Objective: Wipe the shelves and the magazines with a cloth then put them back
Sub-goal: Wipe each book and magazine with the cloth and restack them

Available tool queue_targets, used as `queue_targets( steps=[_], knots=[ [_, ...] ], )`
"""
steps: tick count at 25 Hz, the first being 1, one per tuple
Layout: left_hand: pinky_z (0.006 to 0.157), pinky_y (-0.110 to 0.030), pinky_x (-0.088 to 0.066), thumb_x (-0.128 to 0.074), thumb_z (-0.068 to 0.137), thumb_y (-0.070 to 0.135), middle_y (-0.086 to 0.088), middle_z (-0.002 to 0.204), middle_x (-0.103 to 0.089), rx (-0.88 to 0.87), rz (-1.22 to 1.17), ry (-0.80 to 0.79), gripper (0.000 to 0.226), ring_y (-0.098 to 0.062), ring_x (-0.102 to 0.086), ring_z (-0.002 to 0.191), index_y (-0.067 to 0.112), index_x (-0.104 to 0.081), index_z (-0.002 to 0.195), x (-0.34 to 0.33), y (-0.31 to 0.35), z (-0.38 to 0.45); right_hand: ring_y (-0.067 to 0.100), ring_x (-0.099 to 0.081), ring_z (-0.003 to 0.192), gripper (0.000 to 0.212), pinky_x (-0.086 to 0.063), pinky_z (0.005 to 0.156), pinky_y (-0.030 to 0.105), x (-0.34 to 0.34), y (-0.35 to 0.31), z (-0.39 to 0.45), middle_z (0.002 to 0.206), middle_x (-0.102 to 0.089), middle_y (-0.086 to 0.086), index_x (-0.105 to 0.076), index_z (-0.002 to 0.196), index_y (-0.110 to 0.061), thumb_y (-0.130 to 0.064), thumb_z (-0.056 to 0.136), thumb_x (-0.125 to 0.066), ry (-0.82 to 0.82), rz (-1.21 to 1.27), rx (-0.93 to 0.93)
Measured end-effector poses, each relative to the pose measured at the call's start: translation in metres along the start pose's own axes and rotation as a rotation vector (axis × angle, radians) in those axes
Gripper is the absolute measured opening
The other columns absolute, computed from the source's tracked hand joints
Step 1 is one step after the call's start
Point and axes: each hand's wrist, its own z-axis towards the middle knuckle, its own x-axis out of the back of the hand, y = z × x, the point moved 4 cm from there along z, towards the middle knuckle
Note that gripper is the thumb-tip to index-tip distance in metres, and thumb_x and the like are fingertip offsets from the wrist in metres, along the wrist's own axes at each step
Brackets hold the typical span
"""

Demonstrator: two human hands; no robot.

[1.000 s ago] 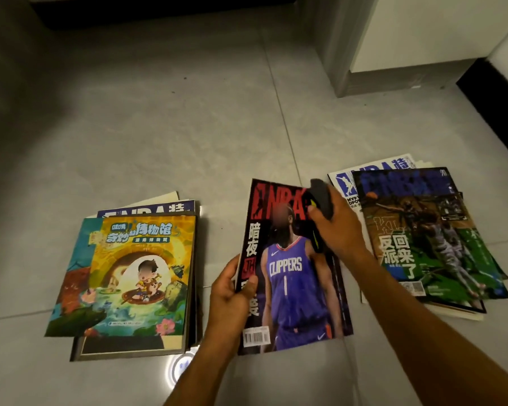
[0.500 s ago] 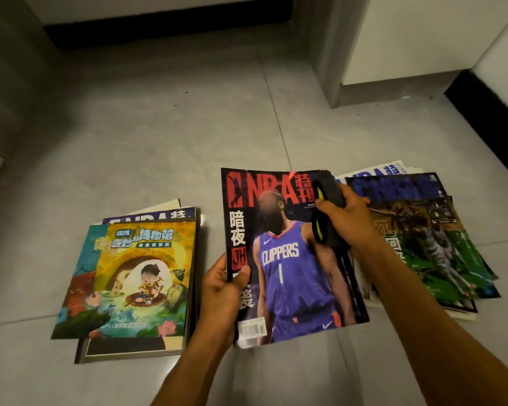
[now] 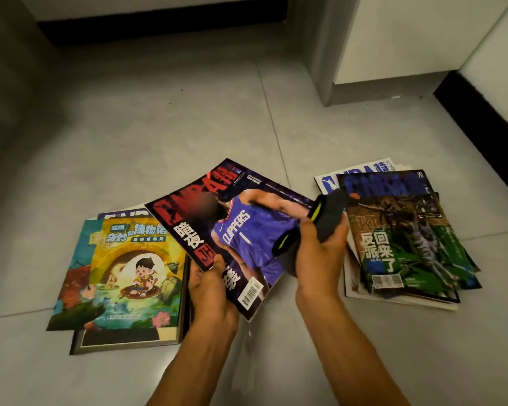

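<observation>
Head view: a person's left hand (image 3: 210,284) pinches the near corner of a Clippers magazine (image 3: 232,230), tilting it off the floor (image 3: 159,127), apparently to steady the cover for wiping. The right hand (image 3: 320,253) has its fingers curled round a dark cloth (image 3: 324,221) with yellow trim, held at the magazine's right edge. A left pile (image 3: 129,273) and right pile (image 3: 405,235) flank it, perhaps separating cleaned copies from uncleaned.
</observation>
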Motion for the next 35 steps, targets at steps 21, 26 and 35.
queue_targets(
  steps=[21,26,35],
  knots=[
    [0.067,-0.029,-0.053,-0.049,0.096,0.002,0.000,0.100,-0.070,-0.105,0.112,-0.016,0.031,-0.014,-0.069,0.082,0.024,-0.058,0.115,0.008,0.002,-0.011,0.011,-0.065,0.091,0.045,-0.052,0.061,0.020,0.011,0.033,-0.049,0.108,-0.065,-0.005,-0.051,0.126,-0.035,-0.014,0.088,-0.065,-0.126,-0.076,-0.209],
    [0.064,-0.032,-0.054,-0.058,0.086,-0.004,-0.003,0.089,-0.073,-0.016,0.184,-0.100,0.028,-0.021,-0.070,0.077,0.019,-0.063,0.101,0.022,0.006,-0.022,0.026,-0.065,0.097,0.054,-0.055,0.077,0.042,0.046,0.022,0.001,0.113,-0.066,0.007,-0.056,0.130,-0.030,-0.004,0.084,-0.065,-0.017,0.020,-0.258],
    [0.078,-0.045,-0.055,-0.063,0.077,-0.005,-0.015,0.088,-0.072,0.037,0.269,-0.178,0.026,-0.031,-0.068,0.075,0.007,-0.064,0.101,0.013,0.046,0.004,0.030,-0.064,0.097,0.045,-0.049,0.092,0.047,0.083,0.056,-0.012,0.111,-0.068,0.012,-0.062,0.119,-0.032,-0.004,0.083,-0.065,-0.088,0.000,-0.359]
  ],
)
